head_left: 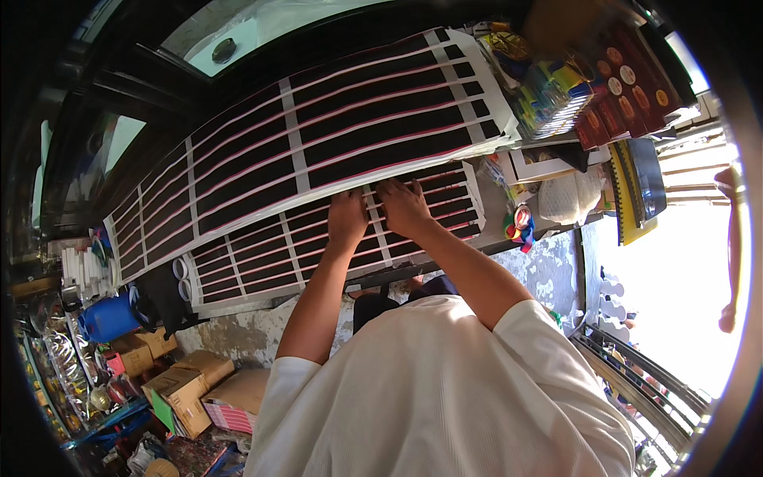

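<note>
A long black sheet with pink-edged white strips and grey-white cross bands (pixel 262 248) lies on the lower level before me. My left hand (pixel 348 216) rests on it near the upper level's front edge, fingers bent and bunched; their tips are partly hidden. Just right of it, beside a pale cross band, my right hand (pixel 404 207) has its fingers curled down at the sheet. Whatever either hand pinches is too small to make out. Above and behind them lies a larger, similarly striped black sheet (pixel 358 107), its pale front edge close to my fingertips.
At the right stand a clear container of pens (pixel 552 99), dark red boxes (pixel 628 95), a white plastic bag (pixel 568 195) and a colourful ribbon bundle (pixel 520 226). White paper rolls (pixel 183 278), a blue drum (pixel 110 319) and cardboard boxes (pixel 187 389) are at the left.
</note>
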`<state>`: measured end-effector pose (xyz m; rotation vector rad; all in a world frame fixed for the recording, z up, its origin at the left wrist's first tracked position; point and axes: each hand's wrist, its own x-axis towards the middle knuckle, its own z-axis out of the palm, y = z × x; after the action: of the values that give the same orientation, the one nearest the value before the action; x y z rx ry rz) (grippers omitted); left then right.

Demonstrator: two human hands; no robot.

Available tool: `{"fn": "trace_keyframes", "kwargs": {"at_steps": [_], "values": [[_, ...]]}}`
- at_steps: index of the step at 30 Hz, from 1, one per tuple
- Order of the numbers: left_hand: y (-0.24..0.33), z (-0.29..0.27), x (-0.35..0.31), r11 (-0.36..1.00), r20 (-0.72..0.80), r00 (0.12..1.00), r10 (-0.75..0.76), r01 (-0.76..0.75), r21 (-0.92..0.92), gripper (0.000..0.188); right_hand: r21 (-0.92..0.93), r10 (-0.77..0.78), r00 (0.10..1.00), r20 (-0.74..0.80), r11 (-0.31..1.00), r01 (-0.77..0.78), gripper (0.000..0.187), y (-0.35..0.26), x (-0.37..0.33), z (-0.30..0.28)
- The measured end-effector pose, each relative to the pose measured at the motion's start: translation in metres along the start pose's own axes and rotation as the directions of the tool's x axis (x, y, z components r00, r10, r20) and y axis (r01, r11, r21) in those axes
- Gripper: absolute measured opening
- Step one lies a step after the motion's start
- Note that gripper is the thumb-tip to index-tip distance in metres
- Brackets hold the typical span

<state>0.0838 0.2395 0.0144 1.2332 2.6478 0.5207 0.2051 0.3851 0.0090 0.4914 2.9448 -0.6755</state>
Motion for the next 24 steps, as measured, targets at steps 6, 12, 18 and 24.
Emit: {"fn": "trace_keyframes", "kwargs": {"at_steps": [6, 12, 18, 24], "values": [[-0.010, 0.006, 0.030, 0.992, 0.000, 0.993, 0.116, -0.116, 0.050, 0.025, 0.020, 0.035, 0.999, 0.027, 0.999, -0.036, 0.063, -0.006, 0.000, -0.008], [-0.025, 0.000, 0.049, 0.914, -0.024, 0.921, 0.389, -0.383, 0.134, 0.031, 0.020, 0.062, 0.997, 0.046, 0.998, -0.063, 0.061, -0.011, 0.000, -0.013], [-0.021, -0.008, 0.072, 0.769, 0.009, 0.825, 0.565, -0.530, 0.357, 0.058, 0.077, 0.044, 0.998, 0.041, 0.996, -0.047, 0.057, -0.010, 0.000, -0.014], [-0.010, -0.019, 0.078, 0.700, 0.107, 0.811, 0.576, -0.556, 0.448, 0.076, 0.069, 0.064, 0.995, 0.070, 0.995, -0.069, 0.061, -0.012, 0.001, -0.015]]}}
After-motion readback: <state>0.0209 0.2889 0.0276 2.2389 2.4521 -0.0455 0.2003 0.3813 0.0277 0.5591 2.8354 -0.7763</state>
